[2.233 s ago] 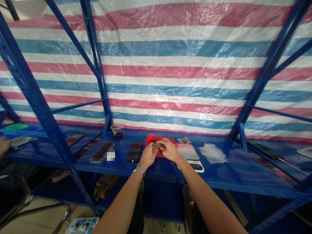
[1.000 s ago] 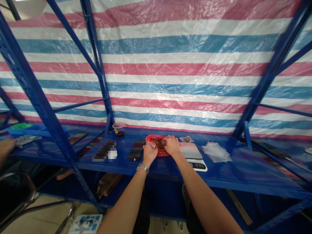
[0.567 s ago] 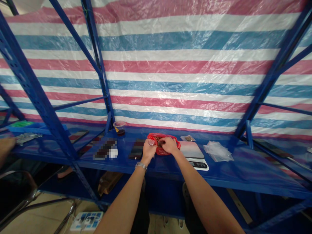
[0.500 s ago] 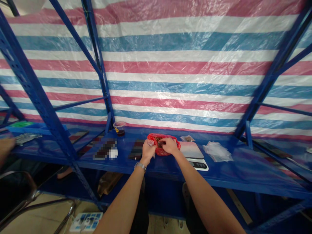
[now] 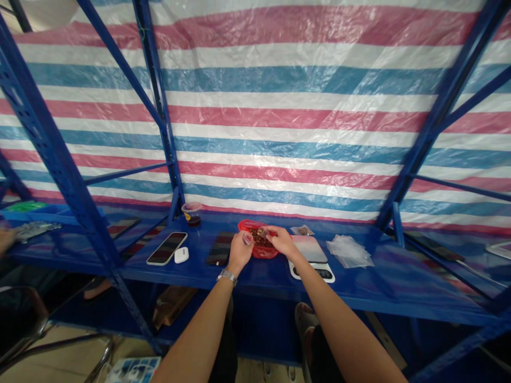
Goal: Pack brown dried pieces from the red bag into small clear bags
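Along the blue steel shelf (image 5: pixel 359 287), seen from your head camera, a red plastic bag (image 5: pixel 248 225) lay open directly before you, holding a heap of dark brown granular pieces (image 5: pixel 257 239). Your right hand (image 5: pixel 281 240) reached over its mouth, fingertips (image 5: pixel 264 232) pinched together; any piece between them was too small to make out. Your left hand (image 5: pixel 239 253), with a metal wristwatch (image 5: pixel 227 276) on its wrist, stood curled at the bag's left edge, and this view could not show whether it gripped the rim or only touched it. Just right of the bag sat a white digital scale (image 5: pixel 311 271), with loose clear plastic bags (image 5: pixel 349 252) farther right. To the left lay a dark phone (image 5: pixel 219 248), close beside your left hand.

Risk, as judged: the bag sat unsupported on the smooth shelf, so a slack left-hand hold or a sharp tug could tip it and scatter the pieces. A piece slipping from your pinch could also fall onto the scale and disturb any reading.
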The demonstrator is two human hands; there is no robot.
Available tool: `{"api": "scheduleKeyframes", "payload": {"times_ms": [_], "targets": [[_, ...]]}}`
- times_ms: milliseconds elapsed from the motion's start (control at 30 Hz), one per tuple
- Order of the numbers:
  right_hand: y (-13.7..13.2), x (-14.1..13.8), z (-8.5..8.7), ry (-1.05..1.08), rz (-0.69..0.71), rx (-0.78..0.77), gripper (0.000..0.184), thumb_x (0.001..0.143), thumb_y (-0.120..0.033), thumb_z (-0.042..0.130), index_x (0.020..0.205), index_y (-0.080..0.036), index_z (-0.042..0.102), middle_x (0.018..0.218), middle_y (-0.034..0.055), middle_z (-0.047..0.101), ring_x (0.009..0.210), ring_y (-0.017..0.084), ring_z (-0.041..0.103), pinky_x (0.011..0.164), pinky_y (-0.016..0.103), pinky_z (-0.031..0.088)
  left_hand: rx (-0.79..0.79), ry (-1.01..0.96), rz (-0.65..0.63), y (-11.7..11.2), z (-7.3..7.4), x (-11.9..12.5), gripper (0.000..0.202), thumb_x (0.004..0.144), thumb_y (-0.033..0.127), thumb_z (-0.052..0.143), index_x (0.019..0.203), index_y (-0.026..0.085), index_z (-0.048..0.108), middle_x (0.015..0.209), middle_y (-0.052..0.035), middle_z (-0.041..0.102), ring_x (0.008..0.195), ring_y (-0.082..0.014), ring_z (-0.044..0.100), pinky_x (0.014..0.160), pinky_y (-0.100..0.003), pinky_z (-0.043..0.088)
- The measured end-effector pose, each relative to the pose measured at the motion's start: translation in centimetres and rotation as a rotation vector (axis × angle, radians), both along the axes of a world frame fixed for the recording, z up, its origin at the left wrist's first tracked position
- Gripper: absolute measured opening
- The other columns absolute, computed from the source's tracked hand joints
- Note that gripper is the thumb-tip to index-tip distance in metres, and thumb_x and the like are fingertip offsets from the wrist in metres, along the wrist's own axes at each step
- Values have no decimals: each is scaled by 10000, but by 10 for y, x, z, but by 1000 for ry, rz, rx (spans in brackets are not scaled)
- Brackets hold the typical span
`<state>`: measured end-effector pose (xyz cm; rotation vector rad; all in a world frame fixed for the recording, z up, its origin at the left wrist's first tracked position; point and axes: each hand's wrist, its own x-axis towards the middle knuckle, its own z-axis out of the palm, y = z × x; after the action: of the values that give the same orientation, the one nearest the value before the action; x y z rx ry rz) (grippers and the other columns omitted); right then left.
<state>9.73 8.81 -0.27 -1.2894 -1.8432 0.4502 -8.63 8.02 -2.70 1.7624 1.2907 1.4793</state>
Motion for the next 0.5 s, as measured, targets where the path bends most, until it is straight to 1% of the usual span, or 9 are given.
{"api": "scheduleKeyframes", "payload": {"times_ms": [67,133,267,367,500], "targets": [[-6,-2,6,12,18,26,436,807,-52,529,1136,-217,762,1184,38,768,1110,204,701,1052,391,503,29,63,-5,-1,0,2,141,734,77,654,742,209,606,764,-16,630,791,-193,566,793,-323,447],[-15,-5,12,-10,28,68,437,802,-37,558,1129,-241,765,1162,29,766,1090,205,688,1060,399,488,45,108,-14,-2,0,6,145,745,71,648,745,211,609,763,-19,628,786,-197,565,777,-318,439],[-32,-9,21,-200,-36,228,459,828,-24,592,1178,-276,748,1176,41,727,1077,228,624,1018,408,474,56,153,-29,0,-1,13,130,770,82,642,790,208,619,810,-37,636,791,-204,579,757,-315,439],[-39,-9,23,-313,-30,314,472,862,-20,570,1231,-273,722,1220,54,694,1083,239,591,982,404,470,56,158,-30,1,-1,19,135,776,102,651,859,207,632,870,-56,649,847,-223,592,795,-332,445],[-39,-6,22,-359,-26,340,511,859,0,552,1253,-286,709,1256,51,668,1107,243,572,984,406,466,42,128,-18,2,1,27,125,772,115,659,835,212,612,846,-57,632,875,-243,584,823,-355,433]]}}
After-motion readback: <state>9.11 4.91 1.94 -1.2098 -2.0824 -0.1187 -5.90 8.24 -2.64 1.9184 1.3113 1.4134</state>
